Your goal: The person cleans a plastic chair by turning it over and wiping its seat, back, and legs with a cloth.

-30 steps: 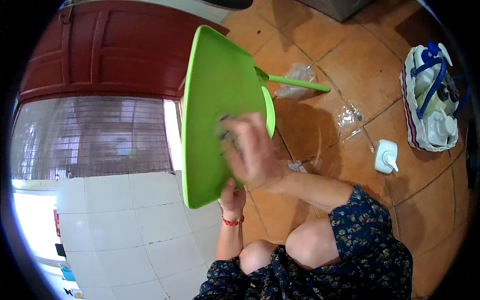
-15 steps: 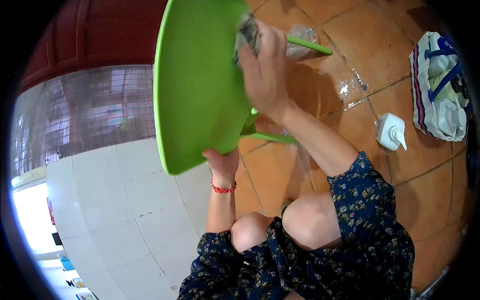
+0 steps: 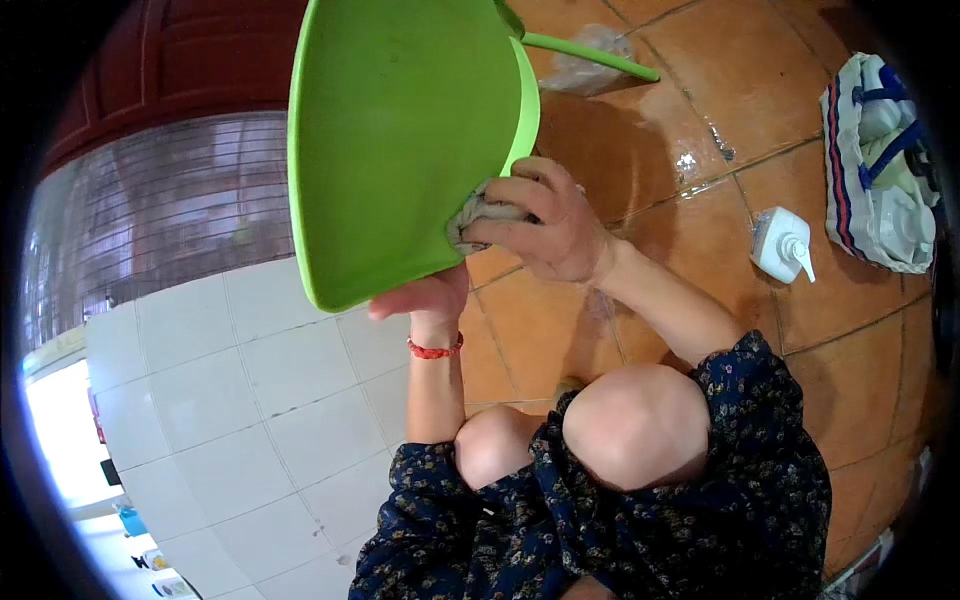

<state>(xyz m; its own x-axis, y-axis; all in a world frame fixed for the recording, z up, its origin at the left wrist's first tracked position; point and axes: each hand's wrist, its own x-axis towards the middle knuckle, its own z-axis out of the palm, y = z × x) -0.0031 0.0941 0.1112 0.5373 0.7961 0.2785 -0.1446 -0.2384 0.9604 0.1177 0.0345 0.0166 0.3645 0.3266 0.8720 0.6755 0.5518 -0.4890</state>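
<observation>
A green plastic chair (image 3: 400, 140) is tipped up, its broad smooth face toward me and one leg sticking out to the right. My left hand (image 3: 428, 300), with a red bracelet at the wrist, grips the chair's lower edge; most of its fingers are hidden behind the plastic. In my right hand (image 3: 555, 220) a crumpled grey cloth (image 3: 470, 222) is pressed against the chair's lower right corner, the fingers curled over it.
On the orange tiled floor (image 3: 540, 340) stands a white pump bottle (image 3: 782, 246). Further right is a striped bag (image 3: 845, 180) with bottles inside. Clear plastic (image 3: 590, 70) lies behind the chair leg, near wet patches. White tiles (image 3: 250, 370) cover the left side.
My right hand has brought the cloth down along the chair's right edge to its lower corner. The chair has shifted slightly left and up, and my left thumb has slid off its front face.
</observation>
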